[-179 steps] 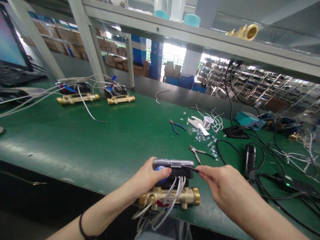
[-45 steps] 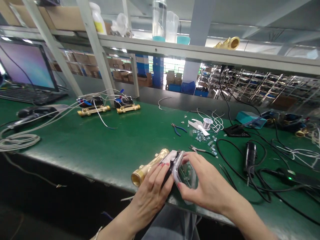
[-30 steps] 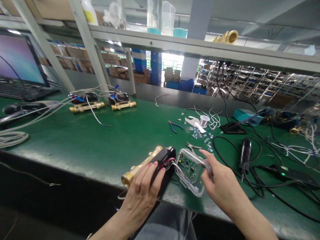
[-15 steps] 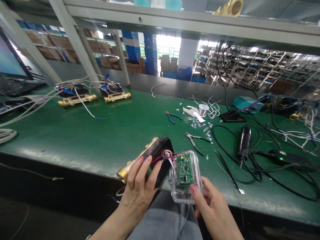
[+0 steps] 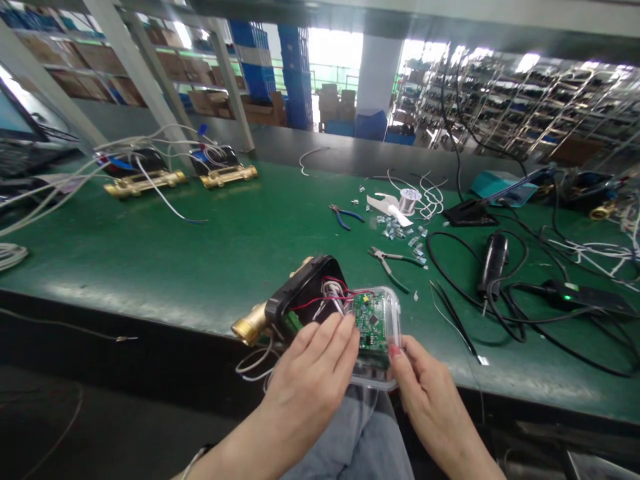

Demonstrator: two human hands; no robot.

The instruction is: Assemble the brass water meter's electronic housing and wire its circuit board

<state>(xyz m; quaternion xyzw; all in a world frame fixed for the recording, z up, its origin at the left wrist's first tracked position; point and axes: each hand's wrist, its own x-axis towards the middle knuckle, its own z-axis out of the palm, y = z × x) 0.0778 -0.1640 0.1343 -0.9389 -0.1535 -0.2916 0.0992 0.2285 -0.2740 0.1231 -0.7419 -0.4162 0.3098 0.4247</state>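
Observation:
Near the bench's front edge lies a black meter housing [image 5: 320, 272] on a brass pipe body [image 5: 250, 323], its open side showing white and red wires [image 5: 332, 288]. The wires run across to a clear plastic cover [image 5: 393, 307] that holds a green circuit board [image 5: 373, 320]. My right hand [image 5: 425, 380] is closed on the cover's right edge, thumb on top. My left hand [image 5: 320, 360] lies over the gap between housing and cover, fingers together and bent at the wires and the board's left side. Its fingertips and whatever they hold are hidden.
Cutting pliers [image 5: 390, 263] and blue-handled pliers [image 5: 345, 217] lie beyond, near small clear pieces [image 5: 395, 230] and a solder spool [image 5: 409, 200]. Black tweezers [image 5: 457, 320], a black power tool [image 5: 493, 267] and cables are at right. Two brass meters [image 5: 227, 175] stand far left.
My left hand has moved right, from the housing's side to the wires and board edge. The housing has turned, showing more of its open inside. My right hand still holds the cover.

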